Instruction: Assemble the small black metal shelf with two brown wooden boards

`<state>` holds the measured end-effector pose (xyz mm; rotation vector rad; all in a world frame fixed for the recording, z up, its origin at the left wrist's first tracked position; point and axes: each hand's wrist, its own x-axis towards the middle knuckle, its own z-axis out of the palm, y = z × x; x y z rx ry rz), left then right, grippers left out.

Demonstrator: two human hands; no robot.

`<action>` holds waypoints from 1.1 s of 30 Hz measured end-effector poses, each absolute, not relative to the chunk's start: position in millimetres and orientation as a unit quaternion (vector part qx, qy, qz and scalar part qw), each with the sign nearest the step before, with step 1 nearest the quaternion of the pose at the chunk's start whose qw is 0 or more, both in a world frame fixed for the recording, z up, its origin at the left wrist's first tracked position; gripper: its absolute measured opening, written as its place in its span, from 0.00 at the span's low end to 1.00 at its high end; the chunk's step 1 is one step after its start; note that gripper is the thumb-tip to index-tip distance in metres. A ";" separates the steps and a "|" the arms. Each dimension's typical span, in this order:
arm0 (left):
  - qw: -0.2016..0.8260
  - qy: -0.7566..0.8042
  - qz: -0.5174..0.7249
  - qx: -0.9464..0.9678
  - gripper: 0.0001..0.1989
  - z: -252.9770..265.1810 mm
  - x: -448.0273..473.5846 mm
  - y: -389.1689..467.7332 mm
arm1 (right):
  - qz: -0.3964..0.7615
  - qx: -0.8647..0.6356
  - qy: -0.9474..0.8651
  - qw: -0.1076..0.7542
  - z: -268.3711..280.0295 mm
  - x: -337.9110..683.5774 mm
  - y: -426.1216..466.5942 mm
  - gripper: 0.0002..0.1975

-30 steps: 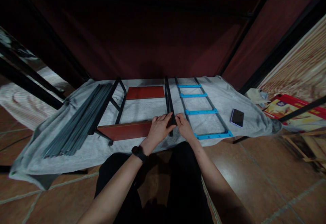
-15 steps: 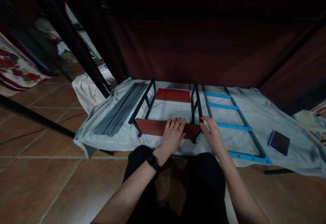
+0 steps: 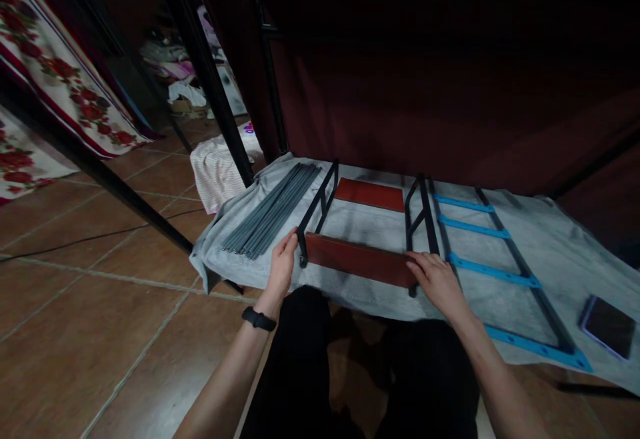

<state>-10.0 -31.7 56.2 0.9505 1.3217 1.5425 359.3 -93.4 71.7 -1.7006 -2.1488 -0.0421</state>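
Observation:
A black metal frame (image 3: 314,211) with angled side pieces lies on the grey cloth. A red-brown board (image 3: 357,260) spans its front, and an orange-red board (image 3: 370,194) lies across farther back. My left hand (image 3: 283,267), with a dark band at the wrist, is closed on the frame's front left corner. At the front right corner, my right hand (image 3: 441,284) curls its fingers over the board's end, where it meets the frame. The palm hides part of that corner. Right of the frame lies a ladder-like piece with blue crossbars (image 3: 493,271).
Several thin grey rods (image 3: 273,211) lie bundled on the left of the cloth-covered surface (image 3: 367,296). A phone (image 3: 608,326) rests at the right. Black posts (image 3: 213,79) rise at the left, and a dark cable (image 3: 100,239) crosses the tiled floor (image 3: 60,332).
My left hand has moved left from the middle of the front board to the frame's left corner. My right hand now curls over the right corner. The view has shifted left.

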 end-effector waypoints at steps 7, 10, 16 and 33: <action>0.438 0.491 0.620 0.428 0.27 51.1 9.4 -36.2 | -0.013 -0.603 -0.771 0.202 69.3 361.4 -91.8 0.18; 0.413 0.508 0.619 0.434 0.28 48.3 8.0 -31.8 | -0.007 -0.604 -0.770 0.204 68.5 362.3 -90.9 0.19; 0.406 0.521 0.613 0.433 0.23 51.1 6.0 -25.6 | 0.012 -0.601 -0.770 0.216 67.2 366.7 -89.8 0.19; 0.381 0.520 0.587 0.490 0.25 29.6 -9.5 -30.8 | -0.093 -0.601 -0.779 0.154 98.5 310.8 -92.1 0.26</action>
